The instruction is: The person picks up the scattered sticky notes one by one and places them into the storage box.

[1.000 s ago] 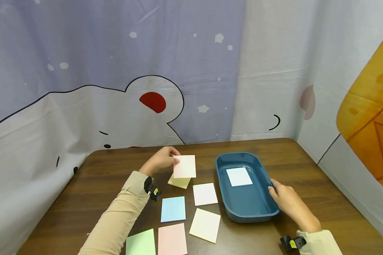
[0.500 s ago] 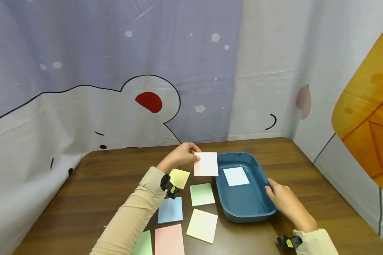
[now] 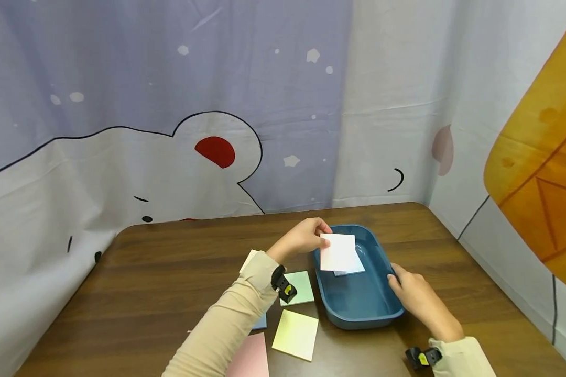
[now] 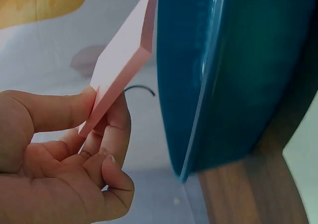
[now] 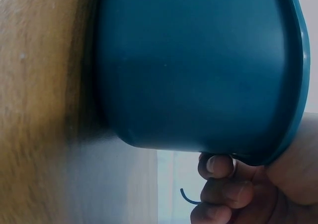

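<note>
A curtain (image 3: 264, 78) printed with pale spots and large cartoon shapes hangs behind a brown wood-grain bench (image 3: 170, 262). Toward the right of the bench stands a deep blue tray (image 3: 363, 301) with rounded corners. The left hand (image 3: 306, 236) is at the tray's left side, its thumb and fingers clamped on one edge of a pale pink pad (image 3: 337, 252), a thick square seen in the head view over the tray's left half; whether it touches the rim cannot be told. Partly hidden behind it, a whitish pad (image 3: 356, 267) lies inside the tray. The right hand (image 3: 420, 296) grips the tray's right rim, its fingers curled against the wall. Left of the tray, a light green pad (image 3: 303, 287) lies with a yellow pad (image 3: 295, 335) nearer the person. The left sleeve (image 3: 226, 319) partly covers a cream pad (image 3: 247, 259), a blue pad (image 3: 260, 322) and a deeper pink pad (image 3: 251, 358), which reaches the picture's lower edge.
</note>
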